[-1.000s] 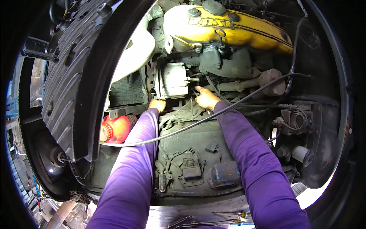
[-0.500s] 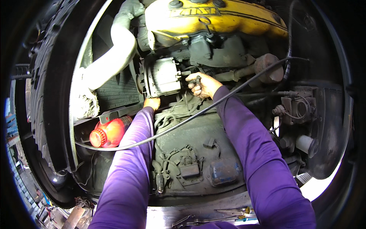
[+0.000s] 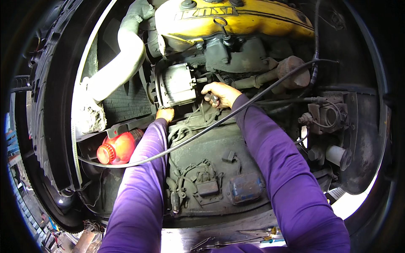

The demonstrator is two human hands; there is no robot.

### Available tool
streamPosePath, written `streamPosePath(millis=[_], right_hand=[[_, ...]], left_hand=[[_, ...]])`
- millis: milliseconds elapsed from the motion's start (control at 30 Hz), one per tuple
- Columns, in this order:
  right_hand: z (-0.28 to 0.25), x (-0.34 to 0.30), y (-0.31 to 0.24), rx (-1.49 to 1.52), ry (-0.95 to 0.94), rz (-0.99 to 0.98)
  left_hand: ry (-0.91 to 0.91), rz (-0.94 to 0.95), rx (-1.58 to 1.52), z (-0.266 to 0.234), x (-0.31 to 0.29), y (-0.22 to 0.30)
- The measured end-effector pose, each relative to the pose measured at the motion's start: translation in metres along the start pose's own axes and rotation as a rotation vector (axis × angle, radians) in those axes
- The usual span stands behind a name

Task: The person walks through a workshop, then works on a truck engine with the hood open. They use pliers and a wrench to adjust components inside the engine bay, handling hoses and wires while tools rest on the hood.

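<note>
A silver alternator [image 3: 177, 85] with dark pulley end on its left sits in the middle of the engine bay. My left hand [image 3: 166, 114] reaches in at its lower left side; the fingers are hidden beneath it. My right hand [image 3: 222, 95] is just to the right of the alternator, closed around a small dark metal piece [image 3: 212, 99] whose kind I cannot make out. A short metal stud [image 3: 201, 79] sticks out of the alternator's right side, close above my right fingertips and apart from them.
A yellow engine cover [image 3: 240, 19] lies beyond. A thick pale pipe [image 3: 126, 63] runs down the left, above a red bottle [image 3: 116, 148]. One black cable [image 3: 202, 137] arcs across both forearms. Several tools [image 3: 253, 236] lie at the near edge.
My right hand has dropped slightly, away from the stud, and its fingers have curled further in. My left hand keeps its place by the alternator. The whole view has shifted a little.
</note>
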State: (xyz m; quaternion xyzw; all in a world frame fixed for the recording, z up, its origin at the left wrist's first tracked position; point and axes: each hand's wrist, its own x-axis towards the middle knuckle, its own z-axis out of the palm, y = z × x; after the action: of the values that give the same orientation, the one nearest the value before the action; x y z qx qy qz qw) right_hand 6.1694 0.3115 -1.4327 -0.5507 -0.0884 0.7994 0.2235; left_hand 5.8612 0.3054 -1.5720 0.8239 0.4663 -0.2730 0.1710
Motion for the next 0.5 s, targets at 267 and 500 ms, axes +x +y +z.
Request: streamPosePath(millis=[267, 500], right_hand=[[0.007, -0.008, 0.014, -0.92, 0.125, -0.16], [0.0, -0.01, 0.007, -0.452, 0.021, 0.002]], left_hand=[[0.082, 0.044, 0.024, 0.005, -0.001, -0.002], [0.05, 0.031, 0.009, 0.003, -0.001, -0.001]])
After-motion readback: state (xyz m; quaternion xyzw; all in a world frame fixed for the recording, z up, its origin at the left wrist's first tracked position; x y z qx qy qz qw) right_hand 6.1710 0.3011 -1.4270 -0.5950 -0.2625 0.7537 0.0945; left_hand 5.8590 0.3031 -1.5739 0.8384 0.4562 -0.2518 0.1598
